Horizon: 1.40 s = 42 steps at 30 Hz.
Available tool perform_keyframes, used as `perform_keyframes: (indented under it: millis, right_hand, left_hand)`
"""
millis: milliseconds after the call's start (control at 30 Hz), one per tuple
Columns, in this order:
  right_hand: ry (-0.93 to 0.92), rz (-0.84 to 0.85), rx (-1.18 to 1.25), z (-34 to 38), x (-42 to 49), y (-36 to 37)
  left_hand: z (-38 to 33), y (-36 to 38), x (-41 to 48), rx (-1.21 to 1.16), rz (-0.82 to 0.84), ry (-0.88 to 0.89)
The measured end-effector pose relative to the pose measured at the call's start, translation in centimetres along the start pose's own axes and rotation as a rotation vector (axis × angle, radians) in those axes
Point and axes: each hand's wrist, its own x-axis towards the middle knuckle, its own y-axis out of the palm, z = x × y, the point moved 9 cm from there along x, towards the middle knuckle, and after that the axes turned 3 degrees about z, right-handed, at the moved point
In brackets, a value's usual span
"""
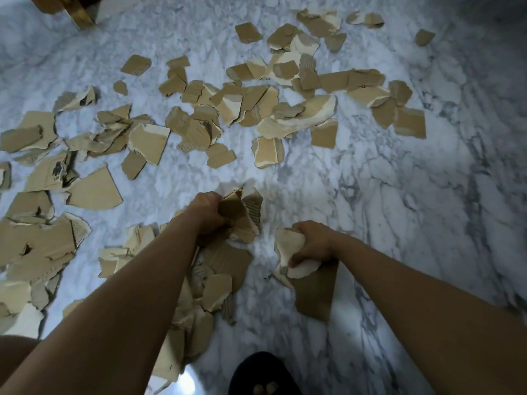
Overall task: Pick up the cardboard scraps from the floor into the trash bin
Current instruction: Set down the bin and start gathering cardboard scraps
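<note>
Left hand (209,212) and right hand (313,242) clamp fingers on cardboard scraps (242,215) mid-frame: likely light, stiff, best pinched by edges

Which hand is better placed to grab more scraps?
Probably left: both hands grip torn brown cardboard scraps, but the left hand sits above a dense pile; the right hand is beside mostly bare marble floor.
</note>
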Motion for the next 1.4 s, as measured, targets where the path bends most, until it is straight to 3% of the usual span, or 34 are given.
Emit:
perform_keyframes:
  millis: [167, 333, 433, 500, 567, 667, 800, 1033, 1267, 1400]
  right_hand:
    - [-0.034, -0.075, 0.164, -0.5, -1.4, -1.9]
    - [-0.045, -0.279, 0.285, -2.2, -4.3, -8.6]
    - [-0.015, -0.355, 0.343, -3.9, -6.1, -12.0]
    - [-0.001, -0.369, 0.318, -4.6, -7.2, -13.5]
    - [0.026, -0.349, 0.23, -5.6, -8.1, -14.1]
    - [0.066, -0.279, 0.109, -7.0, -8.8, -12.7]
    - [0.089, -0.26, 0.063, -9.5, -9.3, -10.9]
    - [0.091, -0.33, 0.166, -12.0, -9.3, -8.9]
    - [0.045, -0.381, 0.19, -10.9, -9.1, -9.3]
    - [0.045, -0.486, 0.242, -11.4, -9.9, -11.2]
  left_hand:
    - [0.0, -1.7, -0.5, -0.114, -0.079, 0.011]
    - [-2.2, -3.6, -0.8, -0.187, -0.094, 0.088]
    - [-5.0, -3.7, -0.9, -0.116, -0.001, 0.132]
    - [-7.2, -2.2, -1.4, -0.014, 0.169, 0.139]
    - [-9.5, 0.2, -2.9, 0.118, 0.333, 0.127]
    - [-12.4, 4.2, -4.5, 0.236, 0.394, 0.182]
    - [-13.9, 8.7, -6.4, 0.467, 0.349, 0.388]
    - [-12.7, 8.7, -7.9, 0.361, 0.067, 0.494]
    - [-12.5, 7.4, -6.8, 0.345, -0.042, 0.377]
    - [-9.3, 3.0, -4.8, 0.076, -0.11, 0.068]
